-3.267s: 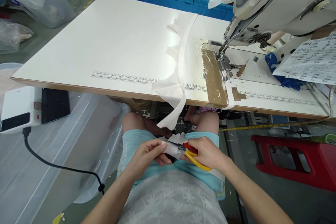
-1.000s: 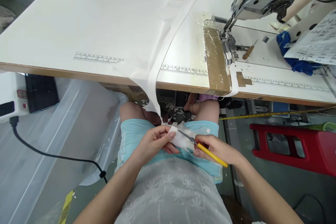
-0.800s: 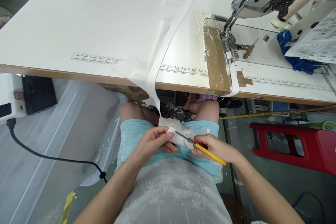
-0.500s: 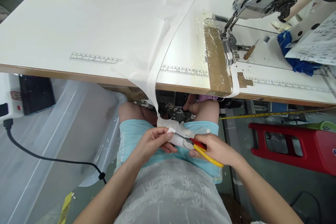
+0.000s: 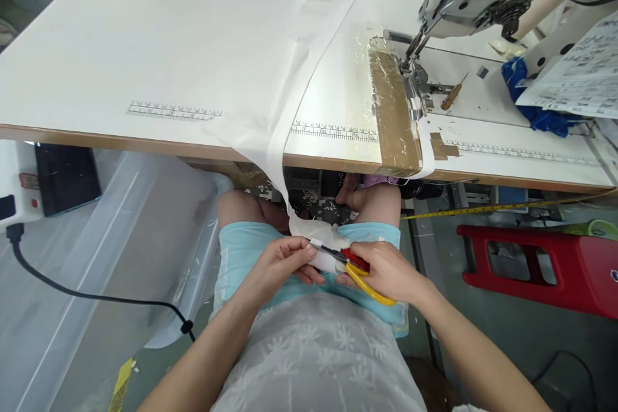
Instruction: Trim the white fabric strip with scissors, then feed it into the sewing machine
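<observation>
Over my lap, my left hand (image 5: 293,259) pinches the end of a white fabric strip (image 5: 277,153). That strip hangs from the table edge and runs back across the white tabletop. My right hand (image 5: 383,270) is closed around scissors (image 5: 358,275) with one yellow and one red handle. Their dark blades point left and reach across the white cloth at my left fingertips. How far the blades are parted is hard to make out. Loose white cloth lies on my thighs beneath both hands.
A sewing machine (image 5: 476,6) stands on the white table (image 5: 168,45) at right, with a wooden-handled awl (image 5: 454,93) on its bed. Below are a clear plastic bin (image 5: 96,270) at left and a red stool (image 5: 579,270) at right. A yellow tape measure (image 5: 483,208) hangs under the table edge.
The scissors and my right hand have moved left, bringing the blades over the cloth at my left fingertips. My left hand stays nearly in place. The view has shifted slightly.
</observation>
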Demonstrator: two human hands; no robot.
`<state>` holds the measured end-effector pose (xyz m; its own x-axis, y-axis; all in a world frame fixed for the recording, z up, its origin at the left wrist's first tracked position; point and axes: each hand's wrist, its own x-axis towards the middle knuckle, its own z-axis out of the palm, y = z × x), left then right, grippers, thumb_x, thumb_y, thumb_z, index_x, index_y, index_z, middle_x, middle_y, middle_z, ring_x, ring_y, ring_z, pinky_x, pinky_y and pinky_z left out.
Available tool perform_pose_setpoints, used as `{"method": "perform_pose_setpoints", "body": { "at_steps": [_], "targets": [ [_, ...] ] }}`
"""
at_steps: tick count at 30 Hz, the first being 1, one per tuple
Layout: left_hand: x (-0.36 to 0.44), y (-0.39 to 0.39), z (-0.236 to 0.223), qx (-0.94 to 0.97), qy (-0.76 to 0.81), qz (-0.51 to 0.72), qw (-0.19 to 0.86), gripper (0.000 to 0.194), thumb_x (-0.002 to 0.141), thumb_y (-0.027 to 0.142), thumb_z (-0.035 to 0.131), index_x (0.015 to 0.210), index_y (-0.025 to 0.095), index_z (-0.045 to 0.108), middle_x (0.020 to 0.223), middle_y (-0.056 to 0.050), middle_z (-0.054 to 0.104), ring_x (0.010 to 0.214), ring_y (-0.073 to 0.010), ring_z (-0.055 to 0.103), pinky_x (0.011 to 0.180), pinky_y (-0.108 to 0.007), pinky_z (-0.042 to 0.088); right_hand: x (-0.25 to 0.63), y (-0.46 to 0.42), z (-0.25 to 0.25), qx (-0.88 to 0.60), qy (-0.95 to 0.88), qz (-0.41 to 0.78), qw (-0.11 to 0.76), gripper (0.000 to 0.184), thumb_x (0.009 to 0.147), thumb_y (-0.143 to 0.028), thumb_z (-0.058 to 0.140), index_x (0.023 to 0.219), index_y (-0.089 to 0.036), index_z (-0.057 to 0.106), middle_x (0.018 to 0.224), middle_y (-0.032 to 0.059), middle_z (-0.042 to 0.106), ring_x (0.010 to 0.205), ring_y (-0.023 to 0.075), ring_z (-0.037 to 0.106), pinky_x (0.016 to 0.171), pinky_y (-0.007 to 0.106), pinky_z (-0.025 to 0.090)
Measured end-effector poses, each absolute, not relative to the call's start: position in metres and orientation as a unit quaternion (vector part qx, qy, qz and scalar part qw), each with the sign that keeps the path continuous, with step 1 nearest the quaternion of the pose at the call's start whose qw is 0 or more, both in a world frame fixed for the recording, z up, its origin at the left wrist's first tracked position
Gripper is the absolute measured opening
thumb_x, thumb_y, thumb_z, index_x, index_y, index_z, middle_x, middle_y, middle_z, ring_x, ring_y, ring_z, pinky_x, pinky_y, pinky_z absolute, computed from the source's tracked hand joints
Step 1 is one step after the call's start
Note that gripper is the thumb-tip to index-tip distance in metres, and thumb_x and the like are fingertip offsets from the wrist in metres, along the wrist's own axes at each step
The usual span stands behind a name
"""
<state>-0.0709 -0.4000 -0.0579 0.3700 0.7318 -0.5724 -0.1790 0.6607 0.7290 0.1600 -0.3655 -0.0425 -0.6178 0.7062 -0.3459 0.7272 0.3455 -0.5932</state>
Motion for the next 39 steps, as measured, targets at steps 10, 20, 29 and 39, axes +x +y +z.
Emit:
{"method": "perform_pose_setpoints", "body": {
  "at_steps": [10,20,29,39],
  "targets": [
    [-0.073,-0.396,-0.055,0.285,0.473,0.299,0.778,0.042,0.077,0.055,0.072,0.076,0.016,0.059,0.067,-0.008,0.073,0.065,-0.0198,0.072,0.06,-0.023,0.053,0.162,-0.371,-0.049,0.455,0.798,-0.394,-0.021,0.053,0.084,-0.064,0.058,0.06,-0.021,0.038,0.054,-0.0044,0.042,0.049,0.0102,0.033,0.05,0.026,0.02],
    [-0.042,-0.395,-0.045,0.401,0.434,0.22,0.776,0.049,0.085,0.07,0.045,0.1,0.023,0.044,0.076,-0.005,0.071,0.064,-0.0224,0.07,0.055,-0.028,0.051,0.144,-0.379,-0.053,0.459,0.726,-0.473,-0.198,0.025,0.083,-0.029,0.055,0.071,-0.023,0.035,0.065,-0.0046,0.045,0.058,0.0114,0.04,0.052,0.023,0.028],
    [-0.095,-0.227,0.074,0.783,0.603,0.101,0.11,0.024,0.077,0.029,0.062,0.096,0.014,0.062,0.111,-0.017,0.06,0.109,-0.0359,0.054,0.087,-0.044,0.049,0.176,-0.402,-0.031,0.514,0.692,-0.404,-0.305,0.017,0.088,-0.031,0.053,0.076,-0.021,0.047,0.071,-0.0004,0.057,0.061,0.0137,0.053,0.056,0.023,0.039],
    [-0.08,-0.169,0.073,0.67,0.69,0.206,0.18,0.021,0.088,0.028,0.052,0.09,0.009,0.062,0.082,-0.014,0.061,0.089,-0.033,0.061,0.081,-0.044,0.046,0.292,-0.434,0.016,0.655,0.491,-0.367,-0.442,0.052,0.076,-0.068,0.061,0.055,-0.02,0.057,0.054,0.0047,0.056,0.048,0.0164,0.052,0.045,0.026,0.044]
  ]
}}
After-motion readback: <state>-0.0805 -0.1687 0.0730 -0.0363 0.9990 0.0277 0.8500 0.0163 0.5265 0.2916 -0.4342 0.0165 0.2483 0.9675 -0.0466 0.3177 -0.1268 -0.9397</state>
